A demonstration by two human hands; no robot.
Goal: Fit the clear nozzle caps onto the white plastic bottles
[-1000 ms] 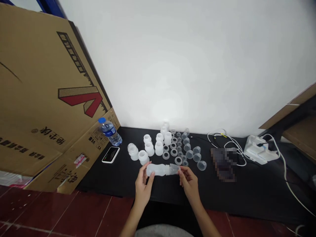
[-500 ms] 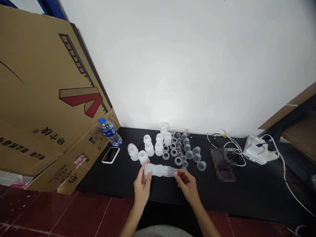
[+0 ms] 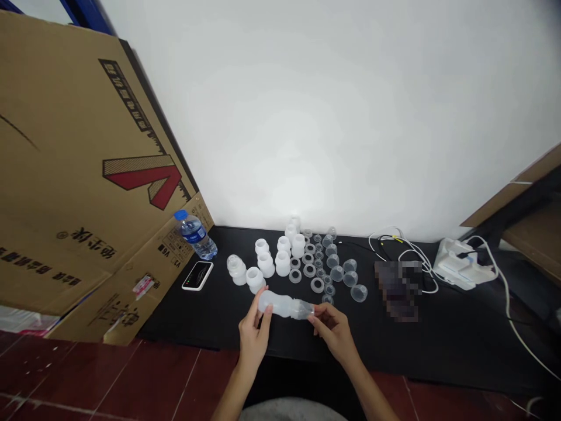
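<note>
A translucent white plastic bottle (image 3: 280,304) lies sideways between my hands, just above the black table (image 3: 447,339). My left hand (image 3: 253,332) grips its base end with fingers and thumb. My right hand (image 3: 333,328) pinches the clear cap end (image 3: 305,309) of the same bottle. Behind it stand several white bottle bodies (image 3: 265,264), several white rings (image 3: 309,271) and several clear caps (image 3: 349,279) in rough rows.
A large cardboard box (image 3: 79,193) leans at the left, with a water bottle (image 3: 195,235) and a phone (image 3: 197,275) beside it. At the right lie white cables (image 3: 407,251), a white power strip (image 3: 460,266) and a blurred dark item (image 3: 397,286). A white wall stands behind.
The bottle has shifted slightly left and its cap end has dipped. My right hand has moved a little left and closer to the table's front edge, still at the cap.
</note>
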